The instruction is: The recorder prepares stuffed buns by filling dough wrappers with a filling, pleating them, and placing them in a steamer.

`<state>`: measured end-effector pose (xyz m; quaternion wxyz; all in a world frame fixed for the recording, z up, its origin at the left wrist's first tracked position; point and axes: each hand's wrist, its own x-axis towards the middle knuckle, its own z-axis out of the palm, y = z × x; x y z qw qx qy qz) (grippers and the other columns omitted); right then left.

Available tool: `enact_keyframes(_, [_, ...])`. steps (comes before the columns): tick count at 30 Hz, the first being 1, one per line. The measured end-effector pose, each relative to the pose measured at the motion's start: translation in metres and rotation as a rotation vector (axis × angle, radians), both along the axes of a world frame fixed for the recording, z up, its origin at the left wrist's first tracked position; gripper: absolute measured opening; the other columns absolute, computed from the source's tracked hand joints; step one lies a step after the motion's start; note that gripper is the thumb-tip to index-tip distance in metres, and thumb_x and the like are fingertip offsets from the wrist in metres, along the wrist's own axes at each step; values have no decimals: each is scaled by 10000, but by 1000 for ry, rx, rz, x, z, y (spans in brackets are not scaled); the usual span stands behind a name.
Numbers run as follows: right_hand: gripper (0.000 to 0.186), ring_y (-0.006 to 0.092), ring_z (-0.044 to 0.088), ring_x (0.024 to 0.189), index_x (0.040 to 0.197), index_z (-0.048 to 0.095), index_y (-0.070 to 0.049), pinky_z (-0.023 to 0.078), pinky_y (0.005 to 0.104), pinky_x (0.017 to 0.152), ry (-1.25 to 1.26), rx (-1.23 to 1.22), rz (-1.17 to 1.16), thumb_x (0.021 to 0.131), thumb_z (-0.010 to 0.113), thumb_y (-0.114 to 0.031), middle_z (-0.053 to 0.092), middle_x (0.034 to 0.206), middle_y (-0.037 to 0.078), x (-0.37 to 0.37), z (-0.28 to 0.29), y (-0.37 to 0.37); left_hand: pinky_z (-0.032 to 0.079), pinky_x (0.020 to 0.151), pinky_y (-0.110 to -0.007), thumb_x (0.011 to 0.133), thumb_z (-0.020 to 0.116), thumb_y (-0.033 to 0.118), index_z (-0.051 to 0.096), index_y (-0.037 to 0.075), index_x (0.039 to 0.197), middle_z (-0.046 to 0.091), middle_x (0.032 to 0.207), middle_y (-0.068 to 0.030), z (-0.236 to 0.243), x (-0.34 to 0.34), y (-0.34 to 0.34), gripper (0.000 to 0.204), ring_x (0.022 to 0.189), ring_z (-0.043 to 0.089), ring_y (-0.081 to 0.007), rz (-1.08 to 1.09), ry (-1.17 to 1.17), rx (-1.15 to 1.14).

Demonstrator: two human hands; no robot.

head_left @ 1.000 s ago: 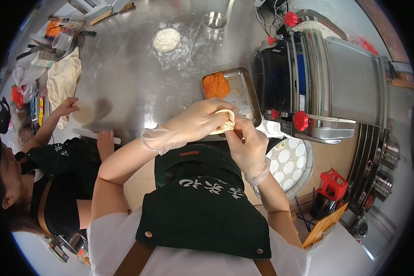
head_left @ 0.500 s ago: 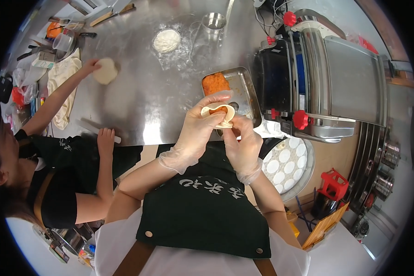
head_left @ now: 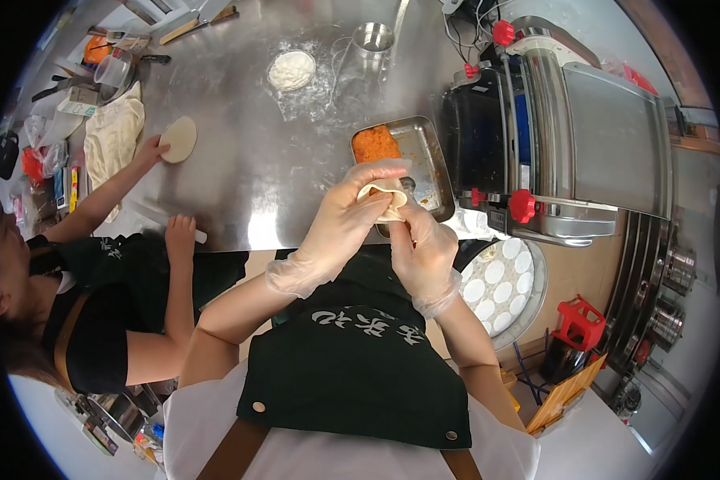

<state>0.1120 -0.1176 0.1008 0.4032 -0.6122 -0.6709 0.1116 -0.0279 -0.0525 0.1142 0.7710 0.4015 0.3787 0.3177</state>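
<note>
Dough wrapper [head_left: 397, 206] with orange filling [head_left: 374, 193] inside, which I see cradled in the left hand [head_left: 336, 220], fingers curled, rim pinched by the right hand's [head_left: 426, 250] fingertips, near a rectangular steel tray [head_left: 425, 156] bearing orange mash [head_left: 376, 144], round metal pan [head_left: 541, 290] holding white discs [head_left: 494, 272].

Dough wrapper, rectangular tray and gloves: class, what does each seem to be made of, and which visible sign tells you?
Dough wrapper: probably flour dough; pale, matte and soft enough to fold.
Rectangular tray: metal, possibly stainless steel; grey, with a smooth sheen along the rim.
Gloves: thin film, likely disposable plastic; see-through, with glossy wrinkles at the loose cuffs.
</note>
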Motion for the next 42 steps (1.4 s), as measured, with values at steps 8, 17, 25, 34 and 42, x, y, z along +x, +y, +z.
enact_keyframes(8, [176,174,655,567,969,618,-21,515,281,551,146,-134,-92,814,696,7,671,721,111,-4,0,-2,424,1028,-295,939,505,5,562,26,1276,572,1289,-68,-3,0,1,343,1198,528,-154,-53,89,147])
enact_keyframes(17, [208,272,620,498,963,616,-30,492,367,478,72,-33,-55,772,676,27,626,647,102,-9,-3,-1,413,1043,-298,930,490,-33,546,31,1322,531,1335,-87,-10,-4,4,402,1227,513,-180,-127,118,222])
enact_keyframes(25, [141,274,626,502,933,609,-33,480,370,474,177,-20,-103,807,655,13,607,603,124,-7,-4,-1,407,1053,-320,937,524,-7,550,-14,1301,513,1385,-122,7,10,-7,364,1238,515,-201,131,-21,93])
enact_keyframes(34, [223,195,670,573,1013,609,-30,511,296,535,163,-158,-209,813,641,66,669,705,129,-12,-2,0,430,1023,-299,921,504,-56,574,17,1295,461,1391,-98,-18,23,-16,388,1262,490,-183,174,48,298])
enact_keyframes(42, [215,247,641,515,1009,582,-27,492,341,488,65,-10,-92,813,647,31,641,655,128,-7,2,1,365,1095,-326,917,512,-53,572,17,1312,422,1462,-118,-5,13,-11,406,1328,438,-206,99,12,229])
